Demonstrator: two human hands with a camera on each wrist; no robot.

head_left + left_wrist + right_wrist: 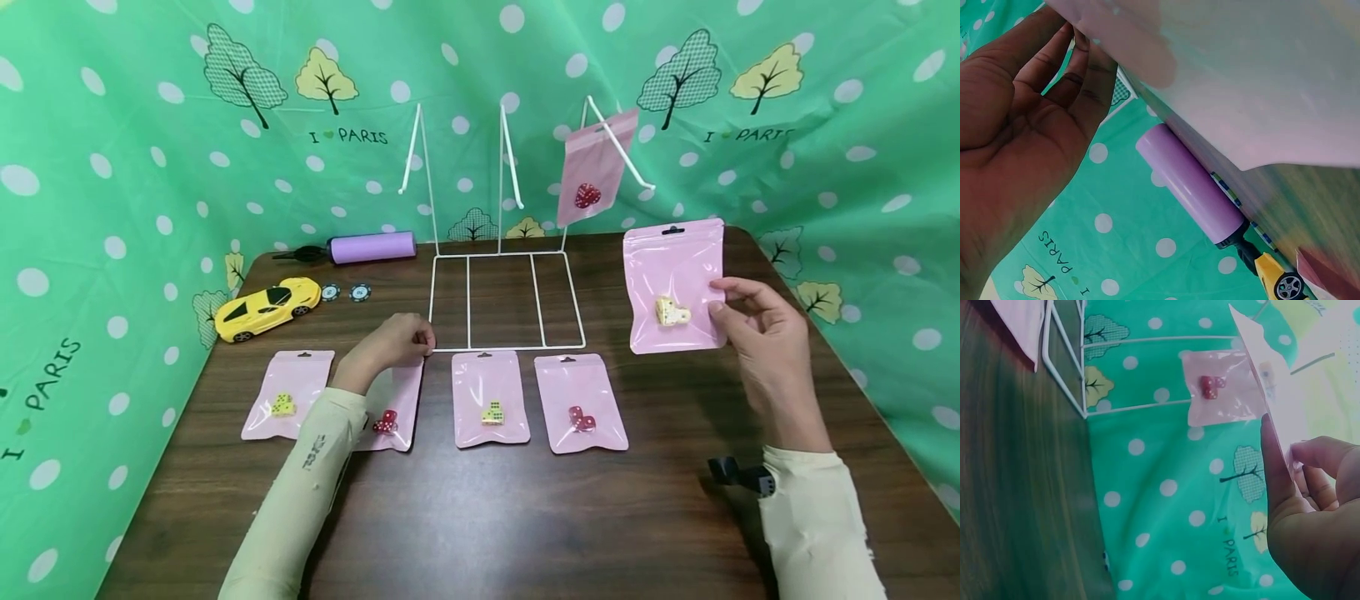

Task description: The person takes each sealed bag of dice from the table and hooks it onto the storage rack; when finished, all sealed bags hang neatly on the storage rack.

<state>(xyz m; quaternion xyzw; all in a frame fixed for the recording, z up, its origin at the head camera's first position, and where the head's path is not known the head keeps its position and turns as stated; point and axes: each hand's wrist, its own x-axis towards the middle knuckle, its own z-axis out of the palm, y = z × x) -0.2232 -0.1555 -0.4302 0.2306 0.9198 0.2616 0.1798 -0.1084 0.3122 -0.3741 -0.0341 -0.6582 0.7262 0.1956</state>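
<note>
Between the thumb and fingers of my right hand (776, 358) is the right edge of a pink zip bag (645, 258) with pale yellow dice inside, held upright above the table's right side. The right wrist view shows this bag (1277, 419) nearly edge-on. My left hand (393, 343) pinches the top of another pink zip bag (401, 392) holding red dice; the forearm covers part of it. Close up, that bag (1260, 106) fills the upper right of the left wrist view. A pink bag with red dice (592, 167) hangs on the right hook of a white wire rack (501, 253).
Pink bags with dice lie at far left (300, 379), centre (487, 375) and right of centre (573, 383). A yellow toy car (270, 308), poker chips (360, 292) and a purple hand pump (372, 247) occupy the back left. The rack's left hook (409, 154) and middle hook (512, 158) project forward.
</note>
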